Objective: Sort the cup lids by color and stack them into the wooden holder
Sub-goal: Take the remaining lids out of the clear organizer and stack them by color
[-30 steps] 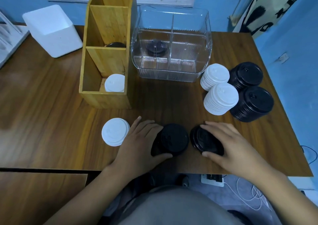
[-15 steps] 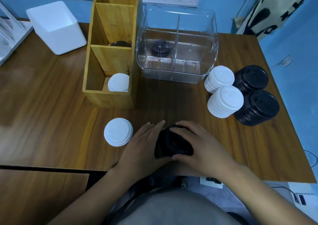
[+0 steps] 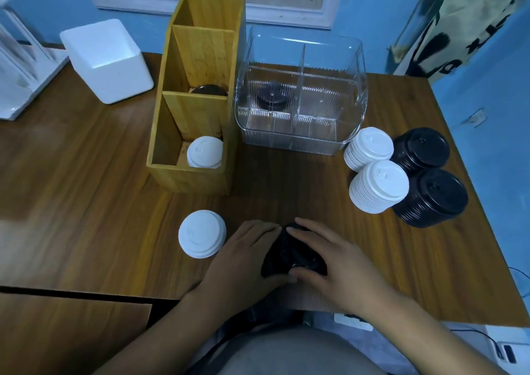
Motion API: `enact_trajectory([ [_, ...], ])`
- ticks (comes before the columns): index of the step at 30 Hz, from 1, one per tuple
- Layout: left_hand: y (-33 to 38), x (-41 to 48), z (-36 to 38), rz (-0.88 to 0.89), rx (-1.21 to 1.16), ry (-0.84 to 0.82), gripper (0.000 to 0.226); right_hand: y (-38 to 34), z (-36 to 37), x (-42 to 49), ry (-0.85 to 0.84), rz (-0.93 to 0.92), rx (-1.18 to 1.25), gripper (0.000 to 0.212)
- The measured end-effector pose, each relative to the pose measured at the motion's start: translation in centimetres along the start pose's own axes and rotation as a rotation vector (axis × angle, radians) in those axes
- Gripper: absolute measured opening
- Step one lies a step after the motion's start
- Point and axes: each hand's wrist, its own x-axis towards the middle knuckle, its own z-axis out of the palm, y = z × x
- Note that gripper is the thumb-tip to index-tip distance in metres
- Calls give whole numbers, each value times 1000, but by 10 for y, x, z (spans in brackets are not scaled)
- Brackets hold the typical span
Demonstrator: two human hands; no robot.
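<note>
Two hands meet at six o'clock on the table. Our left hand [image 3: 243, 257] cups the left side of a short pile of black lids [image 3: 289, 254], thumb tucked at its near edge. Our right hand [image 3: 338, 265] curls over the top, fingers on the far rim and thumb at the near one. Both grasp the pile, which sits low on the wood-grain table [image 3: 86, 173].

Just beside our left hand, toward nine o'clock, rests a low stack of white lids [image 3: 202, 233], round with a stepped rim.

At eleven o'clock stands the wooden holder [image 3: 189, 179], a long box of pale yellow boards with dividers. A white lid [image 3: 205, 152] lies in its nearest compartment, and a black lid [image 3: 209, 90] in the one behind.

At twelve o'clock a clear ribbed plastic bin [image 3: 301, 139] holds one dark lid [image 3: 271, 99].

At two o'clock, two white stacks [image 3: 380, 185] and two glossy black stacks [image 3: 433, 196] crowd together, touching.

At ten o'clock sits a matte white foam box [image 3: 106, 59].
</note>
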Motion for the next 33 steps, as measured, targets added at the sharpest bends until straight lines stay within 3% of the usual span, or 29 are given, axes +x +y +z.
enact_trajectory([
  [7, 5, 19, -12, -61, 41, -14, 75, -1, -17, 26, -46, -38, -272, 66],
  [12, 6, 46, -34, -82, 64, -30, 77, -14, -56, 60, -121, -27, -270, 55],
  [17, 9, 88, -79, -39, 126, 60, 79, -30, -122, 124, 40, -75, -260, 32],
  [22, 7, 134, -130, 14, 213, 231, 59, -27, -177, 237, 203, -109, -231, 20],
  [25, -2, 169, -149, 25, 330, 291, 53, -17, -189, 309, 96, -41, -357, 25],
  [29, -16, 196, -159, 24, 429, 296, 50, -10, -181, 373, -250, -6, -573, 38],
  [33, -29, 201, -155, 12, 422, 300, 55, -6, -162, 398, -493, 7, -802, 32],
])
